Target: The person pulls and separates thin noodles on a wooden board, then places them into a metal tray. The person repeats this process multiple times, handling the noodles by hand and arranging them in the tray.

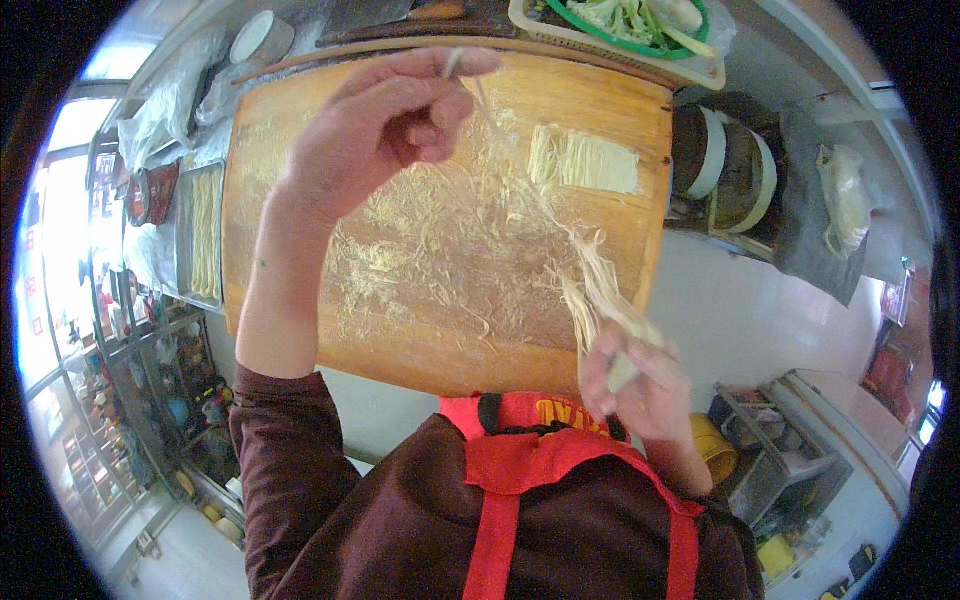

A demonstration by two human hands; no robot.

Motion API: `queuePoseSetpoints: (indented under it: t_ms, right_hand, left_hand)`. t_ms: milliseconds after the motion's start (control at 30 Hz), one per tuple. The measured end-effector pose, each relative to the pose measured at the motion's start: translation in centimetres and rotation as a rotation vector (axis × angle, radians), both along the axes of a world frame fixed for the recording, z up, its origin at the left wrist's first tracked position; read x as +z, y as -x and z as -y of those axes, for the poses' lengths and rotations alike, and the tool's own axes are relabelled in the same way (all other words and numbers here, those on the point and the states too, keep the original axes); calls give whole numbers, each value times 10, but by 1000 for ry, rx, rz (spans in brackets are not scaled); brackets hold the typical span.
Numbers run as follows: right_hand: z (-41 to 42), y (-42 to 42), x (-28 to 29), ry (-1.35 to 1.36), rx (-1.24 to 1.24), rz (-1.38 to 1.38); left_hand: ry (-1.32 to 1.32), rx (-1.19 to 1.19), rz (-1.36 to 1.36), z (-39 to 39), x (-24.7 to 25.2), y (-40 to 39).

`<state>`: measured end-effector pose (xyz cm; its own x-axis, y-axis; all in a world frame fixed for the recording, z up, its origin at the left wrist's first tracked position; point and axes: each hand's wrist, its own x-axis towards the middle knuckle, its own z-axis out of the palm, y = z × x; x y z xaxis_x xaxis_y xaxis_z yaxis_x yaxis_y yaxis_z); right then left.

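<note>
My left hand (405, 112) is raised over the far left part of the wooden board (450, 367), fingers bent. It pinches the end of a thin noodle strand (541, 201), which slants down towards my right hand. A small pale band crosses one finger; whether it is noodle or a ring is unclear. My right hand (637, 382), slightly blurred, grips a hanging bundle of pale noodles (600, 277) at the board's near right edge. Behind it, a flat row of noodles (589, 161) lies side by side on the board. Flour and noodle scraps (420, 232) cover the middle.
Left of the board, a metal tray (184, 247) holds long noodle strands. Plastic bags (161, 112) and a white tub (262, 37) stand beyond. At the back, a green basket (637, 45) holds vegetables. Round sieve-like rims (757, 184) are at right, a yellow bucket (712, 450) below.
</note>
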<state>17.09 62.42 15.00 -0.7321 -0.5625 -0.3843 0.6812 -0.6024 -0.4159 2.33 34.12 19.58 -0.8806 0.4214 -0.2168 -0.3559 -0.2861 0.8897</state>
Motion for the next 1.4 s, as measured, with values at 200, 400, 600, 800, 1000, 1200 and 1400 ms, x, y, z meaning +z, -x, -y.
queuePoseSetpoints:
  t_ms: [200, 400, 600, 800, 1000, 1200, 1400]
  right_hand:
    - [-4, -5, 69, 279, -111, -209]
    - [34, 4, -5, 96, -48, 175]
    - [96, 25, -97, 324, 107, 423]
    - [126, 44, -93, 319, 60, 371]
    - [81, 36, -52, 305, -37, 257]
    - [30, 9, 29, 380, -52, 110]
    - [30, -14, -95, -6, -100, 480]
  left_hand:
    - [-44, 64, 17, -6, 65, 1]
    - [123, 54, -95, 4, 84, -15]
    - [199, -137, 14, 0, 79, -79]
    - [374, -384, 265, 9, 5, -144]
    - [331, -233, 187, 15, -106, -181]
    - [453, 21, 293, 17, -162, -130]
    - [1026, 231, -43, -61, -215, -13]
